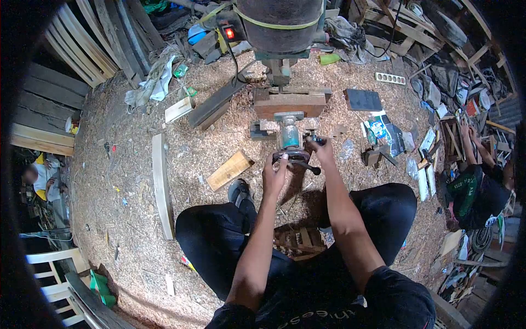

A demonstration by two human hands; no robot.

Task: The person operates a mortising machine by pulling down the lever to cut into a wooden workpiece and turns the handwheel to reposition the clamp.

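In the head view, my left hand (274,174) is closed on the near left rim of a dark handwheel (296,157), with the thumb on top. My right hand (322,151) wraps round a dark handle (313,140) to the right of the wheel. Both belong to a machine with a worn green screw housing (290,134). Beyond the housing, a brown wooden block (290,104) sits crosswise in the machine, under the chuck (279,74). A large dark motor housing (280,24) with a yellow band hangs above. Whether the bit touches the block is hard to tell.
Wood shavings cover the floor. Around me lie a short board (230,170), a long pale plank (161,186), a dark beam (216,105), a black slab (363,100) and a power strip (390,78). One person (476,186) works at right, another (46,178) sits far left.
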